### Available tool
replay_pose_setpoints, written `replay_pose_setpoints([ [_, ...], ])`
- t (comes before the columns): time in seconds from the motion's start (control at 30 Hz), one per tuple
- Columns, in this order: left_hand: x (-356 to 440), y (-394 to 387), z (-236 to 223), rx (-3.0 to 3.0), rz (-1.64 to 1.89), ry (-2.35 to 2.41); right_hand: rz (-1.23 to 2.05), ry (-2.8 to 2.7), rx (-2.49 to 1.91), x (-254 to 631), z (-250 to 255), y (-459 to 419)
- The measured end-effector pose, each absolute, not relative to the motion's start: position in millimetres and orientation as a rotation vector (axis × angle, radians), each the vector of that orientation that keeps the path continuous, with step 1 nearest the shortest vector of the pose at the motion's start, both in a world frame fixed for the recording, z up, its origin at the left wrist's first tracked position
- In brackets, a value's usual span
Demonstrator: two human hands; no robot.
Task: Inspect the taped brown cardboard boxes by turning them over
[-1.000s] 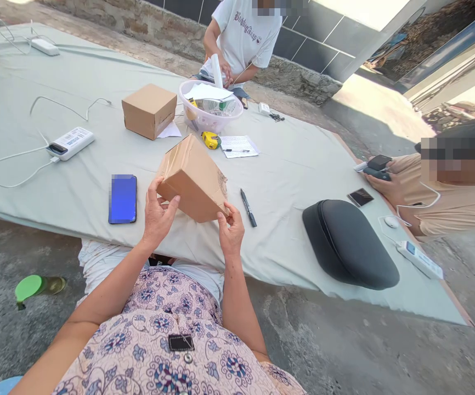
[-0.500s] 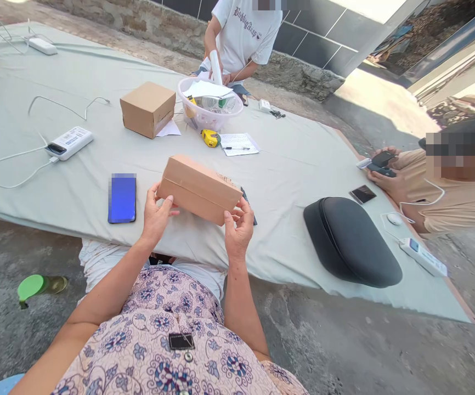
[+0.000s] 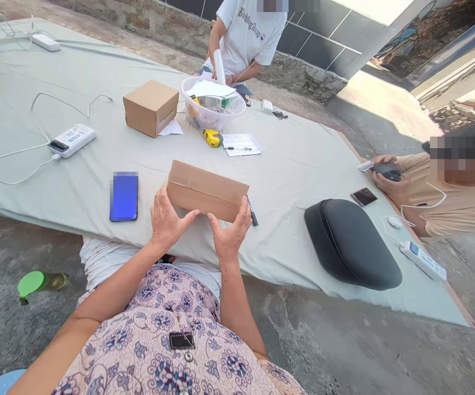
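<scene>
At centre, left hand (image 3: 169, 220) and right hand (image 3: 230, 231) clasp a cardboard box (image 3: 207, 189); sliding it right could roll the pen (image 3: 254, 215).

Forearms (image 3: 124, 284) outstretched, fingers (image 3: 162, 204) curved, thumbs (image 3: 188, 218) inward.

Near carton (image 3: 207, 187): matt cardboard, smooth faces; tabletop (image 3: 287, 184): matt creased cloth cover; dark phone (image 3: 364, 197): glossy; basin (image 3: 216, 120): smooth plastic; black case (image 3: 356, 247): smooth, low-sheen; ground (image 3: 303, 329): rough concrete
</scene>
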State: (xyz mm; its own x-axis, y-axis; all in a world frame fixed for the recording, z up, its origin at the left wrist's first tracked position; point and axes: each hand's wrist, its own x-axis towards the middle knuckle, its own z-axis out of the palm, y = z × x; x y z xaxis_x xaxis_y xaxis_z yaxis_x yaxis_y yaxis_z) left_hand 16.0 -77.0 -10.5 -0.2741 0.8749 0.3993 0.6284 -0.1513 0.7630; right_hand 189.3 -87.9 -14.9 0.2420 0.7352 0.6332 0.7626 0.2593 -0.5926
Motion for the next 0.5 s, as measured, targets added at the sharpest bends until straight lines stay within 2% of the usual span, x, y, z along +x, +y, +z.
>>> replay_pose_setpoints([
  [0.2, 13.2, -72.9, -19.8, 1.787, 1.377, 1.934, -0.075, -1.454, -1.485, 183.6, -17.8, -88.3],
  [0.5, -1.2, -63.6, -24.9, 1.789, 1.447, 1.745, 0.146, -1.449, -1.419, 200.1, -16.1, -91.6],
])
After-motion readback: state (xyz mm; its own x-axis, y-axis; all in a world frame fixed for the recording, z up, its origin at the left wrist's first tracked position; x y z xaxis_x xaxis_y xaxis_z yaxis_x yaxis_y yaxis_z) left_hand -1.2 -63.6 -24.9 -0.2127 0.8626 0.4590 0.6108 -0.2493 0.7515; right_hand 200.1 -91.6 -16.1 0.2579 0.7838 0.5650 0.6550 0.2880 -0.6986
